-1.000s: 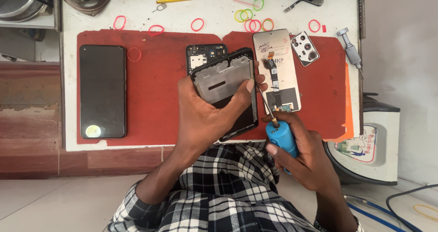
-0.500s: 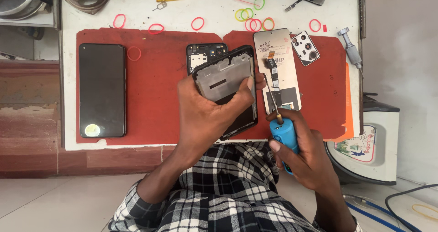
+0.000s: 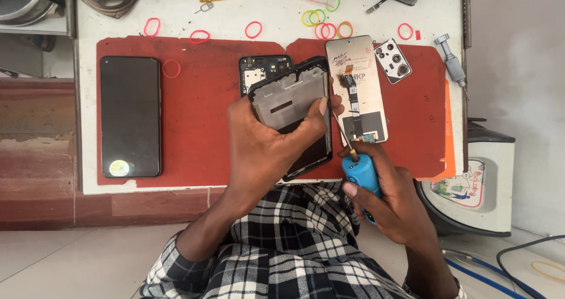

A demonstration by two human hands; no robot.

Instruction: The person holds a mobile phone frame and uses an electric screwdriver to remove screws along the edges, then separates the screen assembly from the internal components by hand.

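My left hand point(image 3: 268, 149) grips a black phone frame point(image 3: 291, 102), tilted up off the red mat point(image 3: 200, 105). My right hand point(image 3: 391, 202) holds a blue-handled screwdriver point(image 3: 360, 172), its thin shaft pointing up to the frame's right edge near my left thumb. Behind the frame lies a black phone back part point(image 3: 259, 69). Flat on the mat to the right of the frame lies a grey display panel point(image 3: 358, 87) with a flex cable.
A black phone point(image 3: 130, 116) lies screen up at the mat's left. A camera cover piece point(image 3: 393, 59), a silver screwdriver point(image 3: 452, 57) and several coloured rubber bands point(image 3: 321, 19) sit on the white table. A white appliance point(image 3: 482, 187) stands at the right.
The screwdriver's tip has moved left from the display panel to the right edge of the held frame. My left hand keeps the frame in much the same place.
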